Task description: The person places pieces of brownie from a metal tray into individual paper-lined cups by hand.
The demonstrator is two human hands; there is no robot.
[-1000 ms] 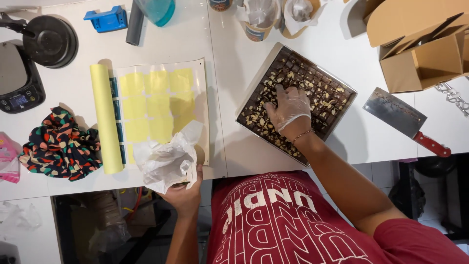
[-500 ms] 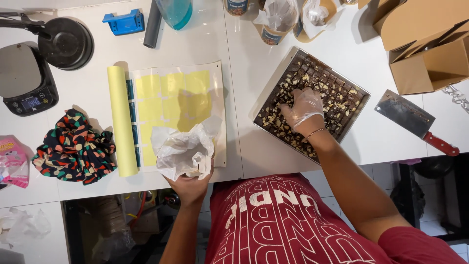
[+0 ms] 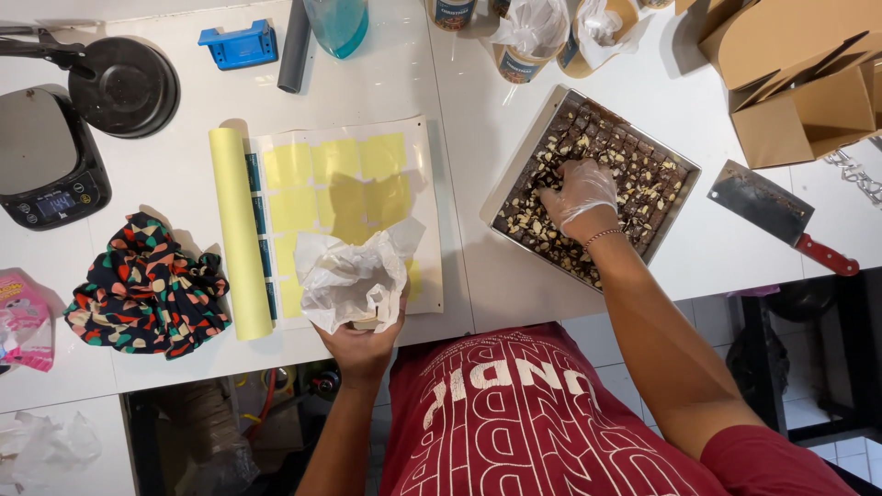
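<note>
My right hand (image 3: pixel 579 195), in a thin clear glove, rests fingers-down on cut brownie squares topped with nuts inside a square metal tray (image 3: pixel 678 167); whether it grips a piece cannot be seen. My left hand (image 3: pixel 360 347) holds a small container lined with a crumpled clear plastic bag (image 3: pixel 351 274) at the table's front edge. The bag lies over a sheet of yellow square stickers (image 3: pixel 340 179) with its roll (image 3: pixel 237 230) along the left side.
A cleaver with a red handle (image 3: pixel 779 215) lies right of the tray, below open cardboard boxes (image 3: pixel 801 73). At left are a digital scale (image 3: pixel 48 158), a black round lid (image 3: pixel 129 84) and a patterned cloth (image 3: pixel 147 285). Jars, a blue bottle and a blue tool line the far edge.
My left hand has carried the bag-lined container a little rightward along the sticker sheet's front edge. My right hand stays on the brownies in the tray.
</note>
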